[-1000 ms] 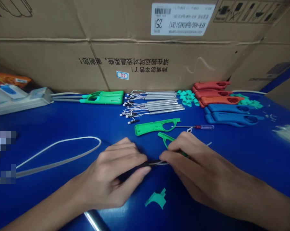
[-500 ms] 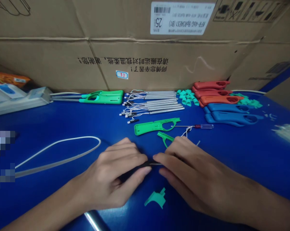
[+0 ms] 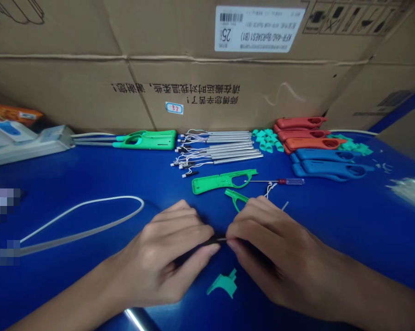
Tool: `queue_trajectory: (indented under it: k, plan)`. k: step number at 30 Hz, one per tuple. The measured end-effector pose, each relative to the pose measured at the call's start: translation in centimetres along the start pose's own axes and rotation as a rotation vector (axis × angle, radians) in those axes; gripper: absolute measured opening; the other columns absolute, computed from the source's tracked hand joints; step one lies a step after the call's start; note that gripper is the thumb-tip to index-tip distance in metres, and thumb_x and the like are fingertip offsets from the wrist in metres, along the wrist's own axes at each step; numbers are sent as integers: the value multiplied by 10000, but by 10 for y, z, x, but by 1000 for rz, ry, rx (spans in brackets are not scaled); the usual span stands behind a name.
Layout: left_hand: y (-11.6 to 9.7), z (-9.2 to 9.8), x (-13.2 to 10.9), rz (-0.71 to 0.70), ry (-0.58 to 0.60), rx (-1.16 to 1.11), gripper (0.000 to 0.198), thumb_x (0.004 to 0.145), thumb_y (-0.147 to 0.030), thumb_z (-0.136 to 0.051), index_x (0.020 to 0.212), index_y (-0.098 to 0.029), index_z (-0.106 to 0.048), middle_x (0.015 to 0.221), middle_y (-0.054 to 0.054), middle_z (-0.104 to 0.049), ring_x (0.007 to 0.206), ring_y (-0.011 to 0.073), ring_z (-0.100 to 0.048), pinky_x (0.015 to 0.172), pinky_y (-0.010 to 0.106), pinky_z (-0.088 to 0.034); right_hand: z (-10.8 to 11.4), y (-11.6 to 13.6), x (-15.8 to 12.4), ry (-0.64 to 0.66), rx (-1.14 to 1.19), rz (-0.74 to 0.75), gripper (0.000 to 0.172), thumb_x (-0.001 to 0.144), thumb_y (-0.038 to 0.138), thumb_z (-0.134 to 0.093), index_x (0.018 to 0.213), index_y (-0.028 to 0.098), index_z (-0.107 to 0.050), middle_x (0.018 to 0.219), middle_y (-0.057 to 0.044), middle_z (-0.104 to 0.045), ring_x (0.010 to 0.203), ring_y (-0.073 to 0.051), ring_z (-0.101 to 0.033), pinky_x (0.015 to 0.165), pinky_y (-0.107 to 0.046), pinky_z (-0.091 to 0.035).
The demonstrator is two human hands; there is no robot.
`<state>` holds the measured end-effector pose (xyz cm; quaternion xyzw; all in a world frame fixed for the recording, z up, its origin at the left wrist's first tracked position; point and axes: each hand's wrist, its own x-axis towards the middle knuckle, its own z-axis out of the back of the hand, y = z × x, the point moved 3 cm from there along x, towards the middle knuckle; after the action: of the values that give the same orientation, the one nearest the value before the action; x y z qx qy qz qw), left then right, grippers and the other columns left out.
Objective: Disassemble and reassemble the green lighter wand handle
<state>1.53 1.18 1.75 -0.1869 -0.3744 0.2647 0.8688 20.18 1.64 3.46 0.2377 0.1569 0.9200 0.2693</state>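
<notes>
My left hand (image 3: 174, 250) is closed around a slim black piece (image 3: 210, 241), gripped between thumb and forefinger; most of it is hidden in the fingers. From its end a thin pale strand (image 3: 221, 239) runs to my right hand (image 3: 274, 250), which pinches it between thumb and forefinger. Just beyond the right hand lie a green half-shell (image 3: 235, 198), partly covered, and white wires (image 3: 270, 188). Farther back, another green lighter half-shell (image 3: 221, 180) lies with its inside up. Below the hands rests a small teal plastic piece (image 3: 224, 283).
Metal tubes with wires (image 3: 233, 149) lie in a row behind. Red shells (image 3: 304, 123), blue shells (image 3: 331, 168) and teal pieces (image 3: 267, 139) are at back right. A screwdriver (image 3: 292, 181) lies nearer. Left are a power strip (image 3: 52, 138) and a white cable (image 3: 107, 198). A cardboard box (image 3: 90, 92) stands behind.
The right thumb and forefinger have closed together on the pale strand and sit slightly lower. The left hand has shifted a little right and down, still gripping the black piece.
</notes>
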Motion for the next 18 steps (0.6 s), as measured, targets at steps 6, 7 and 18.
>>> queue_trajectory:
  k: [6, 7, 18]
  plan:
    - [-2, 0, -1, -16, -5, -24, 181, 828, -10, -647, 991, -86, -660, 761, 81, -682, 674, 174, -599, 622, 350, -429, -4, 1, 0, -30, -16, 19, 130, 976, 110, -474, 973, 122, -603, 873, -40, -586, 841, -168, -505, 864, -377, -433]
    - [-2, 0, -1, -19, -3, -26, 177, 827, -8, -646, 986, -85, -661, 757, 81, -680, 671, 173, -595, 619, 350, -426, -5, 1, 0, -34, -11, 24, 131, 977, 110, -473, 977, 119, -603, 873, -41, -587, 840, -168, -506, 863, -376, -435]
    - [-4, -4, 0, -24, 1, -36, 198, 837, -6, -632, 1009, -101, -660, 768, 73, -687, 678, 168, -593, 634, 352, -436, -5, 3, -1, -23, 21, 49, 137, 961, 89, -485, 970, 104, -621, 855, -57, -594, 806, -174, -507, 798, -374, -443]
